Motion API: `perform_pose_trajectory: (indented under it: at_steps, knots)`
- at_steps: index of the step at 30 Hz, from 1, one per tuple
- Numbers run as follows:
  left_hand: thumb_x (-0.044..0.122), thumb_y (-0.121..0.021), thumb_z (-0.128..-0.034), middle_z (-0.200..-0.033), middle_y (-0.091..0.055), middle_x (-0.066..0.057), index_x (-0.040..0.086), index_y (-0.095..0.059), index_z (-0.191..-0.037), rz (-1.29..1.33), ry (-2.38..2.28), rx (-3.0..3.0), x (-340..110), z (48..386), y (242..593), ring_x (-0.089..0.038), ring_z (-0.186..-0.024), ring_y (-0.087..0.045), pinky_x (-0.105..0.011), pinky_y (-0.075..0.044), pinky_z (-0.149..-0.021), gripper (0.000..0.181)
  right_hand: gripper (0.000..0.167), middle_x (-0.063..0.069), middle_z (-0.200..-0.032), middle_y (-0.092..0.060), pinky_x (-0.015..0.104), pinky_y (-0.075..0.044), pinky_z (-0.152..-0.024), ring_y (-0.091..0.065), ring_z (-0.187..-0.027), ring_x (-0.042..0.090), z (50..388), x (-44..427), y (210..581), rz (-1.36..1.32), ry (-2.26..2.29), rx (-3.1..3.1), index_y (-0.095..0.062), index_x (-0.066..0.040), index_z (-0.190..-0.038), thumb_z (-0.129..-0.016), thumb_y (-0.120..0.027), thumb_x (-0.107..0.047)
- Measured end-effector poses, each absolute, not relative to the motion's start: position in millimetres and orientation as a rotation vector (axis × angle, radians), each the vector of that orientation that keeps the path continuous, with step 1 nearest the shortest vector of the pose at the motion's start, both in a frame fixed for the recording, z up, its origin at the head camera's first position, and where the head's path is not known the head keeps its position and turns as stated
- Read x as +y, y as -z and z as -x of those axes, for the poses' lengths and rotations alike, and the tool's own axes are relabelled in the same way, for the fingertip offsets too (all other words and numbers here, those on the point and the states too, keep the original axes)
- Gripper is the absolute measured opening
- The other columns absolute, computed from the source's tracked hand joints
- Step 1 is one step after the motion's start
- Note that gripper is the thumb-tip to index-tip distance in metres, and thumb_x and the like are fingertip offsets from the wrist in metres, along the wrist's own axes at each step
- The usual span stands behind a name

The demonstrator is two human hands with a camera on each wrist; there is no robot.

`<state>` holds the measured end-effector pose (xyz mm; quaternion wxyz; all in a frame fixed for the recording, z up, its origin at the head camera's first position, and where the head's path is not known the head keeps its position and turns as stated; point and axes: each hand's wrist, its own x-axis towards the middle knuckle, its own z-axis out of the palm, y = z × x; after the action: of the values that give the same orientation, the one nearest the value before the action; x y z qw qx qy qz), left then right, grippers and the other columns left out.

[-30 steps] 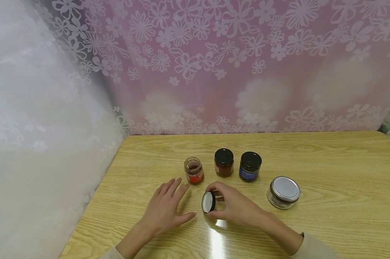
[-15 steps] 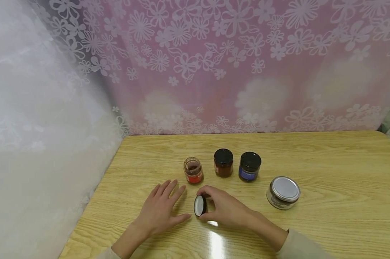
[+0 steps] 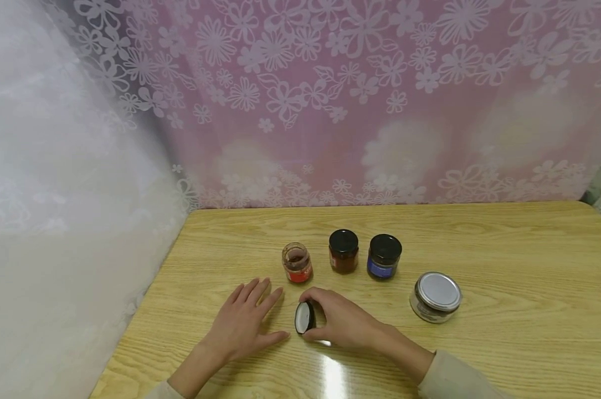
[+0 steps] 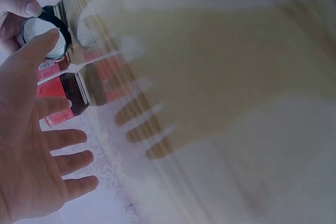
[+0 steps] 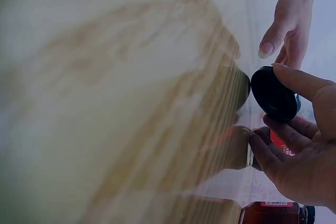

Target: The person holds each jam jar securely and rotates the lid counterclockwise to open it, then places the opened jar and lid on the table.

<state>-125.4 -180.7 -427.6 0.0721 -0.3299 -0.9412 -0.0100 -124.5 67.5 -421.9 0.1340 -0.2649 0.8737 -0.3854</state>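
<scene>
My right hand (image 3: 347,322) pinches a small black lid (image 3: 304,317) between thumb and fingers. The lid stands on its edge, white inside facing left. In the right wrist view the black outer face of the lid (image 5: 274,94) shows, its edge at the table surface. To the left, my left hand (image 3: 240,324) has its fingers spread and holds nothing; its thumb points toward the lid without touching it. Just beyond both hands stands a lidless glass jar (image 3: 298,266) with a red label and dark residue inside.
Behind the right hand stand a black-lidded jar with dark red contents (image 3: 343,252) and a black-lidded jar with a blue label (image 3: 383,257). A wide, silver-lidded jar (image 3: 436,297) is farther right on the wooden table (image 3: 529,288). A floral curtain (image 3: 330,111) hangs behind.
My right hand has moved left and slightly nearer with the lid, which stays on edge. My left hand has shifted slightly left, fingers still spread.
</scene>
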Motion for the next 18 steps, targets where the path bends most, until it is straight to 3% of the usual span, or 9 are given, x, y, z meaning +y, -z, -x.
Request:
perform_pose_trajectory:
  at_steps: [18]
  knots:
    - [0.073,-0.048,-0.0831,-0.141,-0.045,-0.014,0.019,-0.048,-0.142,0.984,-0.006,-2.846,-183.3,125.7,429.7,-0.035,-0.131,-0.037,-0.054,-0.034,-0.101,0.080,0.055,-0.001,-0.119,-0.057,0.033,-0.046,-0.082,-0.046,-0.102,0.016,125.9,59.4,420.3,0.873,0.875,2.676,-0.059,-0.009,-0.121,-0.075,-0.082,-0.029]
